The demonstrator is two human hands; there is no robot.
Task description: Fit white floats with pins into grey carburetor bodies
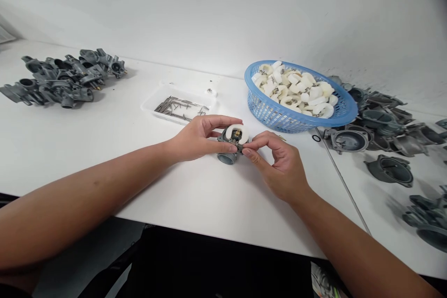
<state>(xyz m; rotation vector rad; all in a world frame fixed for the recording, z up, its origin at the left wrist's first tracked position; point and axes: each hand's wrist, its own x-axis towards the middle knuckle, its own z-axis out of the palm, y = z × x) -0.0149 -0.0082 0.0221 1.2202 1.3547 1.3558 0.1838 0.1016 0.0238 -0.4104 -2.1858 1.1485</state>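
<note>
A grey metal carburetor body (226, 158) rests on the white table, with a white U-shaped float (230, 131) on its upper side and a brass part showing inside the U. My left hand (199, 138) grips the body from the left, its thumb on the near side by the float's hinge. At the right side of the hinge, my right hand (279, 163) has thumb and index finger pinched together. Whatever lies between those fingertips is too small to make out.
Behind my hands, a white tray (148, 106) holds thin metal pins. A blue basket (270, 114) of white floats stands at the back right. Grey carburetor bodies (66, 79) are piled at the left, and metal bowls (391, 170) lie at the right near a black ring (316, 138).
</note>
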